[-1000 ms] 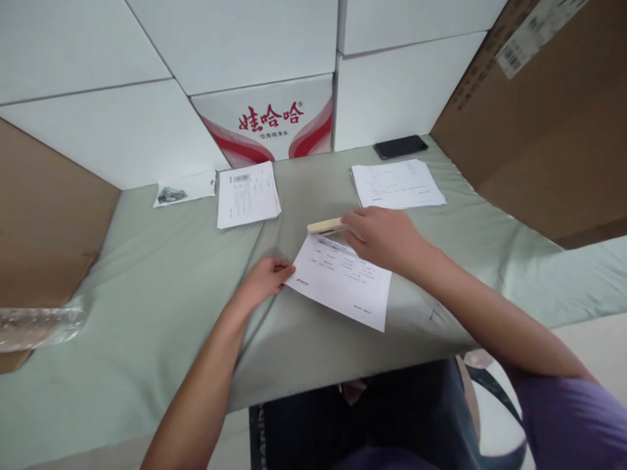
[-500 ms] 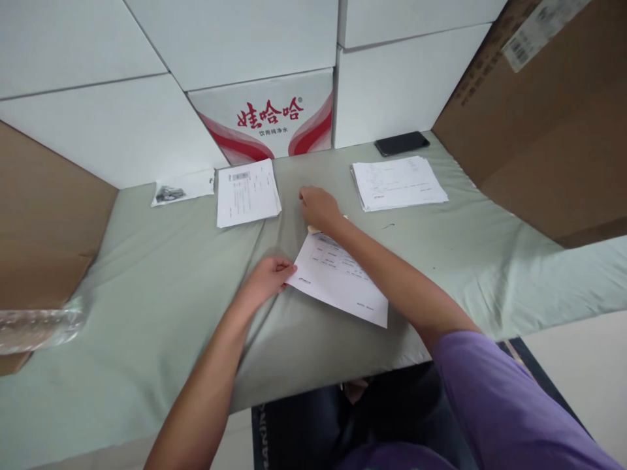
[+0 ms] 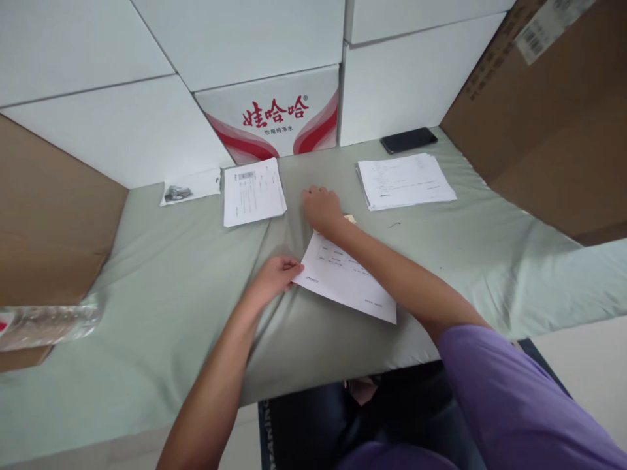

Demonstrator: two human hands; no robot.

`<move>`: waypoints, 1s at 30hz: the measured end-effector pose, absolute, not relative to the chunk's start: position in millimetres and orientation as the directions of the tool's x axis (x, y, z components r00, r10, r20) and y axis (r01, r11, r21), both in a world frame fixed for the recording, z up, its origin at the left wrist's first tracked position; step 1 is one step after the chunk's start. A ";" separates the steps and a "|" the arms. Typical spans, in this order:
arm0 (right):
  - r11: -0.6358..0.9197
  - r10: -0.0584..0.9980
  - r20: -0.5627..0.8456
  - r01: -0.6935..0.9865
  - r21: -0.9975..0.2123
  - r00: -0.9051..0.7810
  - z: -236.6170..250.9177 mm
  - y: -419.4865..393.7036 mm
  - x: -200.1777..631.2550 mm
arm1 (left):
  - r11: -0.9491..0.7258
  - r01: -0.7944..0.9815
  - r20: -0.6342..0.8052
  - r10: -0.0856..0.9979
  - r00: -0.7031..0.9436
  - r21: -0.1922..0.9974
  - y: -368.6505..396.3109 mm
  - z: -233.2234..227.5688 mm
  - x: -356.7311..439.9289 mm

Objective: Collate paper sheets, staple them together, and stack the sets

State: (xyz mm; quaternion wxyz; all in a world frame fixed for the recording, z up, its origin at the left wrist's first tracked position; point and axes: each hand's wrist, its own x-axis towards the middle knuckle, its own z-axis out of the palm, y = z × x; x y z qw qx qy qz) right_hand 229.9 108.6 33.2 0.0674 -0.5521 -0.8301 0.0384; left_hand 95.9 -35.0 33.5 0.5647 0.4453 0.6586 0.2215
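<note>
My left hand [image 3: 277,277] pinches the left corner of a printed sheet of paper [image 3: 343,287] between thumb and fingers. The sheet lies at a slant near the table's front edge, partly covered by my right forearm. At its far edge my right hand [image 3: 322,210] is closed, knuckles up, over a small cream-coloured thing [image 3: 349,219]. Only bits of that thing show beside the wrist, and its kind is hidden. Further back to the left is a stack of printed papers [image 3: 255,192]; a second paper stack [image 3: 406,181] lies to the right.
A black phone [image 3: 409,140] lies behind the right stack. At the back left is a clear bag with dark small pieces [image 3: 179,194]. White boxes [image 3: 274,117] wall off the back. Brown cartons [image 3: 548,130] flank both sides, with a plastic bottle [image 3: 53,324] at the left.
The whole view has shifted slightly. My right hand's fingers have curled a little more over the cream-coloured thing. My left hand keeps its pinch on the sheet.
</note>
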 end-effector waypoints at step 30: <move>0.294 0.950 0.227 0.363 -0.884 -0.214 59.3 63.0 332.1 | 0.323 0.465 -0.487 0.824 0.291 0.824 -41.8 65.0 36.3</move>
